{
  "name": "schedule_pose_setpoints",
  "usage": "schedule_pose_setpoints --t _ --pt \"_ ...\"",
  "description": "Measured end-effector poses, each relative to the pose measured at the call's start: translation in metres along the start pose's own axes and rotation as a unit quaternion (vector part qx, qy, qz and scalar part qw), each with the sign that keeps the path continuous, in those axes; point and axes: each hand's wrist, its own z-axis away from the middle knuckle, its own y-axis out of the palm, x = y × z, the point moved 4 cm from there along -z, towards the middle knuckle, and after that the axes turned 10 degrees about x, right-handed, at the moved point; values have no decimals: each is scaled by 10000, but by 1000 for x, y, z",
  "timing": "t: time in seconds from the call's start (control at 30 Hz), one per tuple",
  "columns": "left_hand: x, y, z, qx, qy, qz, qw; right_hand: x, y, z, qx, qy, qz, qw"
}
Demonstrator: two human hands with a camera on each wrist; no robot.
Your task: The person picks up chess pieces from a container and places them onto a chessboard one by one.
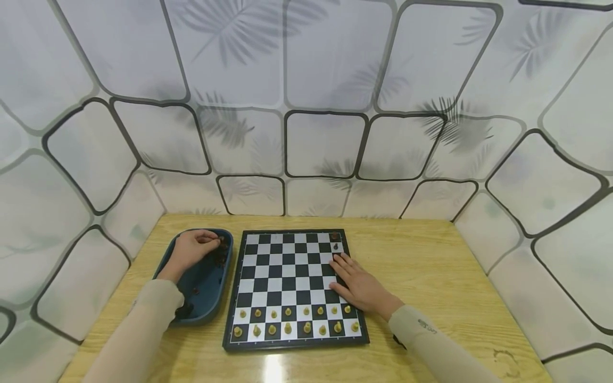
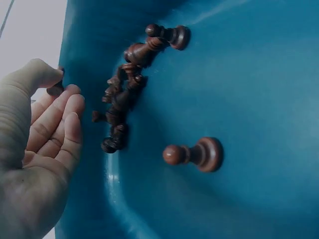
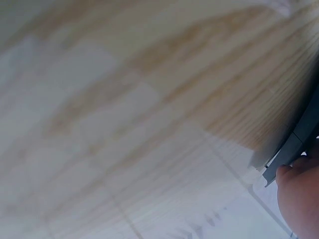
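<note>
Left hand (image 1: pixel 193 247) has a small, dark brown, glossy chess piece (image 2: pixel 56 89) pinched over the blue, round-cornered tub (image 1: pixel 203 292); right hand (image 1: pixel 359 287) lies flat, fingers out, on the black-and-white checkered board (image 1: pixel 288 260). Light side looks done: two full near rows of yellowish chessmen (image 1: pixel 288 328). Dark side's barely begun: I see two reddish-black chessmen (image 1: pixel 336 246) far right, more loose brown chessmen (image 2: pixel 119 99) in the tub.
</note>
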Motion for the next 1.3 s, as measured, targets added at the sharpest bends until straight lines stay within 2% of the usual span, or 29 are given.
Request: schedule_pose_setpoints --t 0.23,0.37,0.57,0.73,0.93,1.17,1.3 --pt "-11 -5 2 -106 63 45 9999 0 -1 -1 29 4 -1 10000" --pt "-22 -6 2 -89 209 187 9996 0 -1 -1 44 17 -1 10000" --pt "-37 -4 -3 -168 442 208 9987 1 -1 0 -28 -7 45 10000" --pt "-46 -2 -9 -128 481 333 9982 1 0 0 -24 -1 50 10000" --pt "-61 9 -15 13 459 442 9980 0 2 0 16 67 78 9999" --pt "-80 26 -21 302 680 300 9968 -1 2 -1 45 111 46 9999" --pt "-86 34 -25 384 763 411 9955 -1 3 -1 71 141 73 9998"
